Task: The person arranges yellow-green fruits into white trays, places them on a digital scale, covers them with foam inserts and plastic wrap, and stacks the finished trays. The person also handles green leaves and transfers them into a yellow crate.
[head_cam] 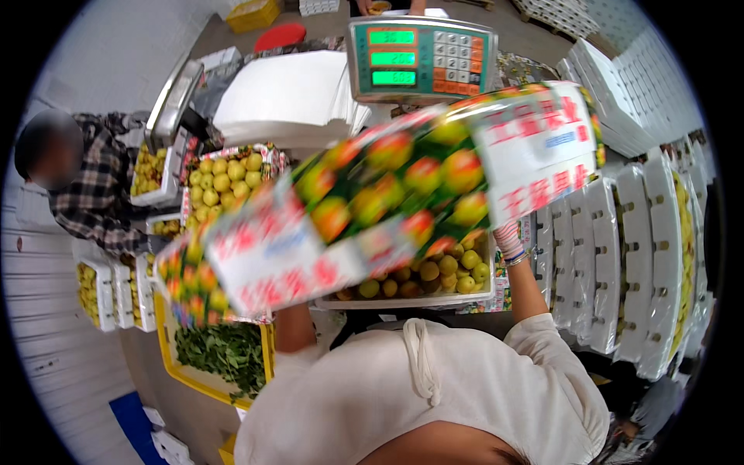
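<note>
A long printed sheet (383, 192), blurred, spans the view at a slant above a white foam box (407, 302). It bears pictures of red and green fruit and white panels with red writing. At its right lower edge is my right hand (510, 239), in a striped glove, gripping the sheet with its fingers behind it. My left forearm runs up behind the sheet's left part, which hides my left hand. Round green-brown fruit (447, 270) in the foam box shows below the sheet; the rest is covered.
A price scale (421, 61) with a lit display stands ahead, beside white paper sheets (285, 93). Left are a box of yellow-green fruit (224, 177), a crate of leaves (224, 354) and a person in a plaid shirt (99, 168). Stacked foam boxes (598, 261) line the right.
</note>
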`<move>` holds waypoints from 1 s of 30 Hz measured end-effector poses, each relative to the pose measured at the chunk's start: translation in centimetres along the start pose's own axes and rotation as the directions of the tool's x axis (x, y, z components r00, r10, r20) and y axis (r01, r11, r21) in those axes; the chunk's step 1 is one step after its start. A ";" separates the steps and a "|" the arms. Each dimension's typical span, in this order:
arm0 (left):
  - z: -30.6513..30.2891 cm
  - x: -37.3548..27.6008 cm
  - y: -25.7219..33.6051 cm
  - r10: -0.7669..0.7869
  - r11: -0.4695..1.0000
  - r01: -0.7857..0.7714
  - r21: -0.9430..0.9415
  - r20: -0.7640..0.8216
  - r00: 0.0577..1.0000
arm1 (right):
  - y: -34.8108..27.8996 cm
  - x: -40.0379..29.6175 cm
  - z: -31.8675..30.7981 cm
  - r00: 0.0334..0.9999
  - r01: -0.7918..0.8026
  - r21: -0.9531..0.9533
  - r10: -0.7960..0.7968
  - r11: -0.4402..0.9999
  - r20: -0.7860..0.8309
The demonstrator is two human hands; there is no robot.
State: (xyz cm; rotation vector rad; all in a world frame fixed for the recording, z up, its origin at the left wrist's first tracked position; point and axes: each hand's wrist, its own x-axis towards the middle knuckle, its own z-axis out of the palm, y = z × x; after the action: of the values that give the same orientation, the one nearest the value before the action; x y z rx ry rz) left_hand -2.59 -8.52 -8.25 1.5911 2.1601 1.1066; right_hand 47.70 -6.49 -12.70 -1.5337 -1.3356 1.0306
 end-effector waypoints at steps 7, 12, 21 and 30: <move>-11.1 -15.3 -1.8 -0.282 0.957 0.277 -0.088 -0.051 0.958 | -11.5 -1.8 1.4 0.920 0.392 -0.032 -0.392 0.919 0.001; -15.0 -29.3 -7.2 -0.650 0.758 0.647 -0.083 -0.016 0.760 | -13.6 -1.3 0.7 0.898 0.439 -0.078 -0.434 0.895 0.078; -17.2 -58.1 -10.1 -0.984 -0.094 0.980 -0.173 0.167 -0.065 | -17.2 0.0 6.2 0.850 0.486 -0.031 -0.464 0.873 0.251; -12.2 -71.9 -9.0 -0.712 -0.702 0.422 -0.574 0.568 -0.413 | -18.6 -2.7 10.7 0.703 0.610 -0.087 -0.487 0.788 0.518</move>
State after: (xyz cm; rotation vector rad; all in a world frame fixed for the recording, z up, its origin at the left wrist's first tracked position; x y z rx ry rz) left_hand 11.08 -79.14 -23.04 -1.3232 1.3956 1.0767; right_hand 31.58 -6.79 1.67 -0.9371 -2.1866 0.8772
